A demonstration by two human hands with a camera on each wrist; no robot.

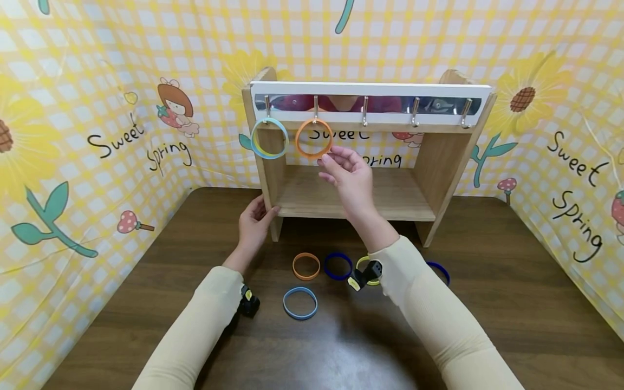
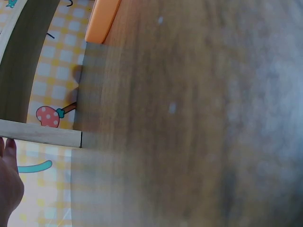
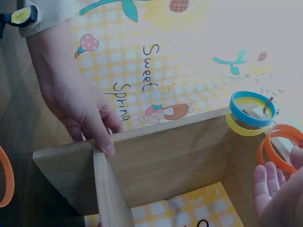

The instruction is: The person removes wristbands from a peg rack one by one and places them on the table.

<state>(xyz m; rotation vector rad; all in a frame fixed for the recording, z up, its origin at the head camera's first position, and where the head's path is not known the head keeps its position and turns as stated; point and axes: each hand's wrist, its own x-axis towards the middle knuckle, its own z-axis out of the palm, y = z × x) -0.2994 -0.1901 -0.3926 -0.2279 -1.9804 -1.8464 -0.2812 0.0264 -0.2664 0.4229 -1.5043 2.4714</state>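
Observation:
My right hand (image 1: 353, 179) pinches the lower right edge of an orange wristband (image 1: 297, 142) at the second hook of a wooden rack (image 1: 356, 208). The right wrist view shows two orange wristbands (image 3: 280, 163) close together there, beside the fingers of that hand (image 3: 279, 198). On the first hook hang a light blue wristband (image 3: 248, 121) and a yellow wristband (image 3: 240, 128). My left hand (image 1: 253, 222) grips the front edge of the rack's left side panel, thumb on the front and fingers outside.
On the brown table (image 1: 195, 303) lie an orange wristband (image 1: 294, 270), a blue-and-white wristband (image 1: 300, 317), dark blue wristbands (image 1: 338, 278) and a yellow wristband (image 1: 361, 261) partly behind the right wrist camera (image 1: 365, 275). Three more hooks (image 1: 415, 112) line the rail. Patterned cloth (image 1: 161, 65) surrounds the table.

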